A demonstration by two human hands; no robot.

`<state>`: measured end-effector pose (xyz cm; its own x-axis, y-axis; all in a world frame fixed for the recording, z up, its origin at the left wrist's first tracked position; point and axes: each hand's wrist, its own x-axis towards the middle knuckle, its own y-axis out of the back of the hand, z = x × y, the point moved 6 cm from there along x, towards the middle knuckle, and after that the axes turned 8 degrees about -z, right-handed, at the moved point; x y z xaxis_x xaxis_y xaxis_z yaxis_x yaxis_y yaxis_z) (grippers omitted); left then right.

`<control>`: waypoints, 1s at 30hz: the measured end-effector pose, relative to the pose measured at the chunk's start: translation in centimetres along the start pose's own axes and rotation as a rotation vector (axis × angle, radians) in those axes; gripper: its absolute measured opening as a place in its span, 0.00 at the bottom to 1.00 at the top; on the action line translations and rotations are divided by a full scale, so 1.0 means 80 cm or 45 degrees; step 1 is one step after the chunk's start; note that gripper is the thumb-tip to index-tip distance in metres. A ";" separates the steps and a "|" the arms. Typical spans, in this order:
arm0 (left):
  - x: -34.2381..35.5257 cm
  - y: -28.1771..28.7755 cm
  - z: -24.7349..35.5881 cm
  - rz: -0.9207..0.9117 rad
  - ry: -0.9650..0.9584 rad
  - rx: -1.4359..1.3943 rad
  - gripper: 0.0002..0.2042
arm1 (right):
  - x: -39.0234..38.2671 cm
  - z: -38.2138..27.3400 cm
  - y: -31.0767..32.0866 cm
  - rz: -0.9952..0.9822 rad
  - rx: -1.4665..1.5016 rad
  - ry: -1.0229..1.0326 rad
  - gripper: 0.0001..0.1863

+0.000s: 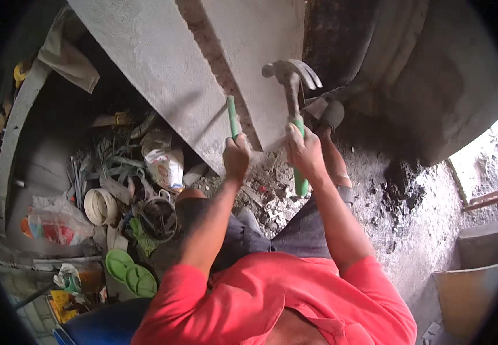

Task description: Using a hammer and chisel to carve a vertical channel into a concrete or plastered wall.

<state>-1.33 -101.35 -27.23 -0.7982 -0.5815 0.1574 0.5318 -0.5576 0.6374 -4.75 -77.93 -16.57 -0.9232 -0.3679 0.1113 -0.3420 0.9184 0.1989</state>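
My left hand (237, 156) is closed around a slim green chisel (232, 117), which stands up out of my fist in front of a rough groove (221, 69) cut in the grey wall slab (162, 63). Its lower end is hidden by my hand. To the right, my right hand (306, 150) grips the green handle of a claw hammer (292, 86). The hammer's metal head is raised, apart from the chisel, with its claw pointing right. Shadows of the chisel and my left hand fall across the slab.
Broken rubble (275, 198) covers the floor between my legs. On the left lie a white plastic bag (165, 164), a round white container (100, 207), green lids (132, 273) and a round dark wire-guarded item (158, 219). A curved grey wall (462, 86) rises at right.
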 end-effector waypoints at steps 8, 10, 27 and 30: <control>0.018 0.078 -0.017 -0.116 -0.303 0.450 0.22 | -0.056 0.074 0.038 -0.133 0.374 -0.256 0.21; 0.032 0.076 -0.003 -0.251 -0.182 0.325 0.20 | -0.056 0.086 0.042 -0.104 0.260 -0.238 0.22; 0.042 0.089 0.005 -0.340 -0.235 0.310 0.19 | -0.079 0.189 -0.059 -0.391 0.671 -0.904 0.20; 0.028 0.096 0.019 -0.552 -0.091 0.464 0.19 | -0.062 0.206 -0.118 -0.434 0.892 -1.045 0.14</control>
<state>0.56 -106.03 -20.79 -0.9456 -0.2964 -0.1340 0.0297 -0.4888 0.8719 0.21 -82.37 -35.02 -0.5103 -0.6451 -0.5687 -0.3827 0.7625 -0.5216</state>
